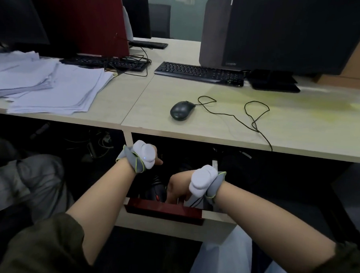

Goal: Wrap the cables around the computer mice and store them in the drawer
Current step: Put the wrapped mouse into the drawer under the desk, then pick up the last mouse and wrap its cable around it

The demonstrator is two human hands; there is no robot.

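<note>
A black mouse (181, 110) lies on the desk (217, 130). Its loose cable (256, 111) loops to the right and drops over the front edge. Below the desk stands an open drawer with a dark red front (164, 210). Inside it lies a second black mouse with a red wheel (157, 190). My right hand (177, 188) reaches down into the drawer right beside this mouse, fingers curled downward against it. My left hand (155, 158) hovers above the drawer under the desk edge. Its fingers are hidden behind a white wrist tracker.
Two keyboards (199, 73) (108, 62) and monitors (293, 33) stand at the back of the desk. Stacks of paper (52, 85) cover its left part. Thin cables (196, 201) hang by my right wrist. A grey-clothed leg (26, 182) is at the left.
</note>
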